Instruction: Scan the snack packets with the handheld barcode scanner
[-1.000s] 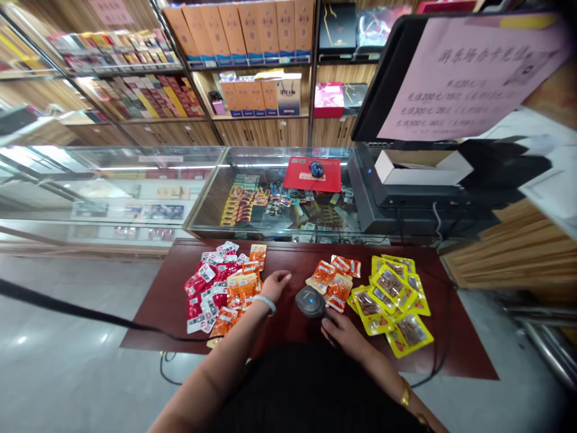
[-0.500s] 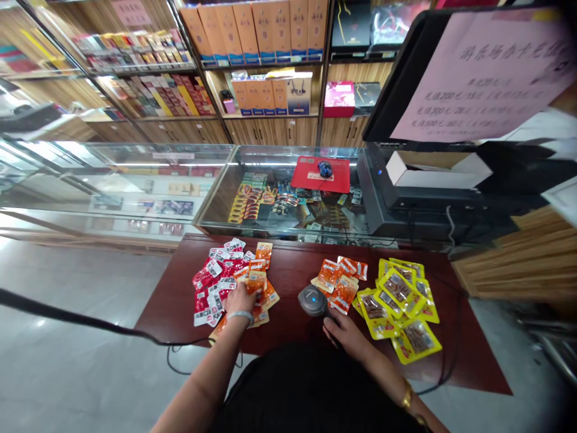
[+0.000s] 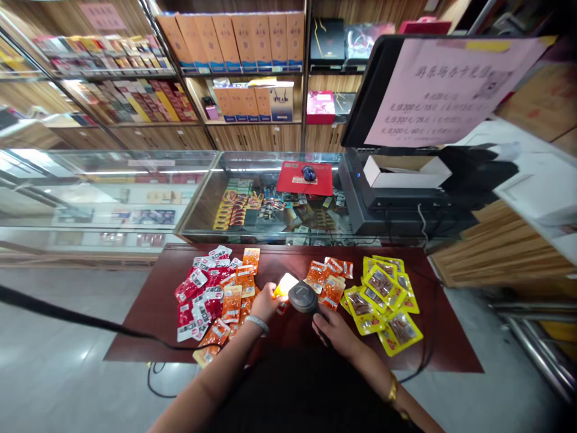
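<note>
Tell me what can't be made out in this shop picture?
- Orange packet in the left hand: print washed out by glare, head view.
- Scanner window: faces away; the right hand covers its handle.
- Pink notice: writing too blurred to read.
- Yellow packets: labels too small.
- Cable: cut off at the left edge.

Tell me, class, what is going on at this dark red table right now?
A person's left hand holds a small orange snack packet up against a dark grey handheld barcode scanner, which the right hand grips. On the dark red table, a mixed heap of red and orange packets lies to the left, a few orange packets and yellow packets to the right.
</note>
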`<state>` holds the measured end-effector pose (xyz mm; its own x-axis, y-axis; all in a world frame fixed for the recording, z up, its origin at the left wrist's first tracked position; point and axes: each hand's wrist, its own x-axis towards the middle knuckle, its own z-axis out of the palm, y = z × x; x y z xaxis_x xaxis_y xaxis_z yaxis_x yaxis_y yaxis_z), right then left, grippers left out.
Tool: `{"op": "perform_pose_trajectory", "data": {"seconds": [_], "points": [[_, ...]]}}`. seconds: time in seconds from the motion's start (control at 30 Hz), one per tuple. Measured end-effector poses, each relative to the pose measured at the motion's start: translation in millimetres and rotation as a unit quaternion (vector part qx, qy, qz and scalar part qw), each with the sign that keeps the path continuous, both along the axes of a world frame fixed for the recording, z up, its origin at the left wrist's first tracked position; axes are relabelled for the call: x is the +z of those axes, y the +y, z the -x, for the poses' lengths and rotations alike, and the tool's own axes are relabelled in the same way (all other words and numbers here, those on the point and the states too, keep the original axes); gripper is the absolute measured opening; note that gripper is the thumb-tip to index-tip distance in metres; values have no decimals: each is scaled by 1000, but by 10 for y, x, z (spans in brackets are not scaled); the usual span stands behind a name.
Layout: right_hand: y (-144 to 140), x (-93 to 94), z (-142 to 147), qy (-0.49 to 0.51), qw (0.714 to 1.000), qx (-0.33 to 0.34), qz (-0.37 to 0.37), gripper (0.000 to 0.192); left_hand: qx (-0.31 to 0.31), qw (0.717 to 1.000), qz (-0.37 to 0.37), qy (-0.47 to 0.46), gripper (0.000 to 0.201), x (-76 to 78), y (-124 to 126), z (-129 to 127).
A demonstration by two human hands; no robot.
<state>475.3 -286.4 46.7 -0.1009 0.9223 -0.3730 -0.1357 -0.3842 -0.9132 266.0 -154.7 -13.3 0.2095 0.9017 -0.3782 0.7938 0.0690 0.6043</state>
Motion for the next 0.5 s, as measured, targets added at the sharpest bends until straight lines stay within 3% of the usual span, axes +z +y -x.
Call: {"op": "perform_pose_trajectory", "data": {"seconds": [0.13,0.27,0.37,0.43,0.5], "points": [[-45,-23,-19,-10,1000,7,-8,46,37,999,34,-19,34,-37,1,15],[-73,2,-36,-14,1000,28,1,51,69,973,127,-182,34,-106,-48,-200],[-74,13,-37,-21,999,34,-5,55,56,957,111,-264,33,-99,-13,-275],[-77,-11,-34,-25,999,31,0,56,73,974,59,-204,32,-60,50,-135],[-90,-60,-30,-19,999,25,17,56,129,990,-2,-61,33,-8,105,151]]}}
